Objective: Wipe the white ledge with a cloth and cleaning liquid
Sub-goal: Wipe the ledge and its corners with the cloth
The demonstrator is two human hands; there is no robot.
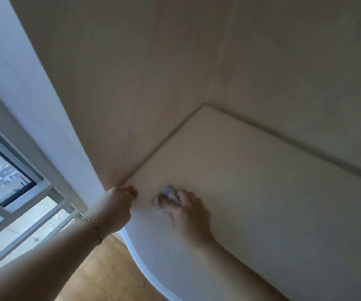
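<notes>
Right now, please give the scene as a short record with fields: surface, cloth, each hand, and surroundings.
surface: white ledge, set in a corner between beige walls
cloth: small grey cloth, crumpled, on the ledge near its left front corner
right hand: right hand pressing on the cloth
left hand: left hand at the ledge's left corner edge, holding nothing; bracelet on the wrist
surroundings: window to the left, wooden floor below
cleaning liquid: none visible

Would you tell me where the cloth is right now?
The cloth lies bunched under the right hand on the white ledge, near its left corner, just right of the left hand.
</notes>
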